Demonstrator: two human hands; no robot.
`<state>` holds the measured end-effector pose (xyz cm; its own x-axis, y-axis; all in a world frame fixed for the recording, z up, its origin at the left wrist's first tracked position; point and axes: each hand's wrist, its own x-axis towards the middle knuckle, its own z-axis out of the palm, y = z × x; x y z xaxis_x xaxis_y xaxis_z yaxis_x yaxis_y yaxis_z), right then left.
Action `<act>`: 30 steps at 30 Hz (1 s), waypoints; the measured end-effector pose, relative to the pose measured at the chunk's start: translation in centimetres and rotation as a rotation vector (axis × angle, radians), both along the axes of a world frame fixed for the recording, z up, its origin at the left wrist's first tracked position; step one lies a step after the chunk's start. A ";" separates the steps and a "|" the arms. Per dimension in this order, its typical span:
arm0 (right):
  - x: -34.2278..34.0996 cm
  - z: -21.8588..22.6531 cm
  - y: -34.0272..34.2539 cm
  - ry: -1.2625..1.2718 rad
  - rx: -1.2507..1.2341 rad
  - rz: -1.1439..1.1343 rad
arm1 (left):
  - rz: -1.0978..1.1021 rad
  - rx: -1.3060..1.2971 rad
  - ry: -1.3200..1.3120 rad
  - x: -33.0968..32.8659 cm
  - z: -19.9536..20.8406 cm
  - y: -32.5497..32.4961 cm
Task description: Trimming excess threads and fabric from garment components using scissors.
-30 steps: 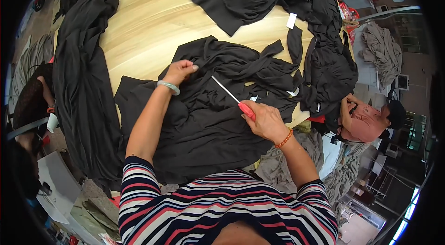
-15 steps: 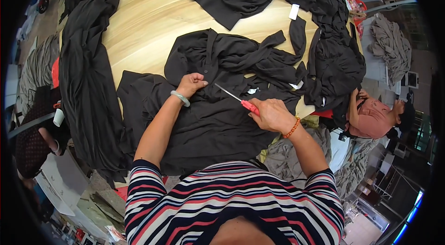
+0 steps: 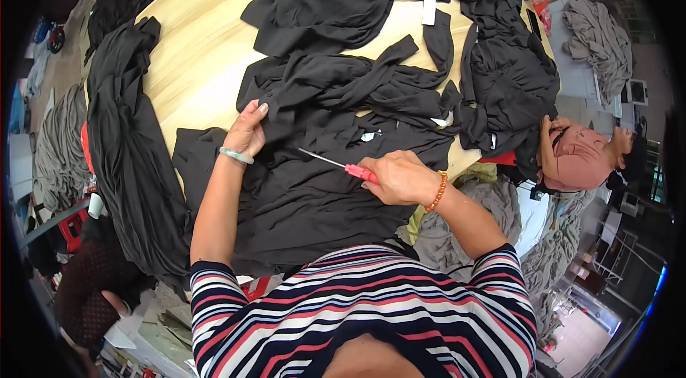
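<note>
A black garment lies spread and crumpled on the table in front of me. My left hand, with a pale bangle at its wrist, is closed on a fold of this garment, its thumb and fingers pressed together. My right hand is wrapped round a red-handled tool with a thin metal shaft. The shaft points left over the cloth, its tip a short way from my left hand. Whether the tip touches the fabric I cannot tell. A white label shows on the garment beyond the tool.
More black garments lie on the wooden table: a long heap at left, others at the far side and right. A person in a pink top is at the right. Another in dark clothes bends at lower left. Grey cloth hangs near my right arm.
My left hand has moved left and away from me, pulling up fabric. My right hand has shifted slightly left and nearer with the tool. The person at lower left has moved.
</note>
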<state>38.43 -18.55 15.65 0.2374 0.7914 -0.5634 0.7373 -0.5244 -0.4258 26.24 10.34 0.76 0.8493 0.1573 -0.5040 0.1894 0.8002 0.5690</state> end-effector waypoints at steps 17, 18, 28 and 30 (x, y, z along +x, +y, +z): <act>0.1 -1.5 -4.6 0.002 0.108 -0.223 | -0.176 1.439 0.254 0.3 0.2 -5.3; 0.1 -1.8 -4.4 -0.010 0.134 -0.237 | -0.032 1.608 0.230 2.0 0.5 -4.5; 1.3 -1.4 -3.9 -0.031 0.261 -0.331 | -0.144 1.586 0.446 9.3 -5.7 -2.6; 1.9 -1.0 -3.9 -0.037 0.261 -0.349 | 0.234 0.508 0.377 8.8 -4.6 -2.4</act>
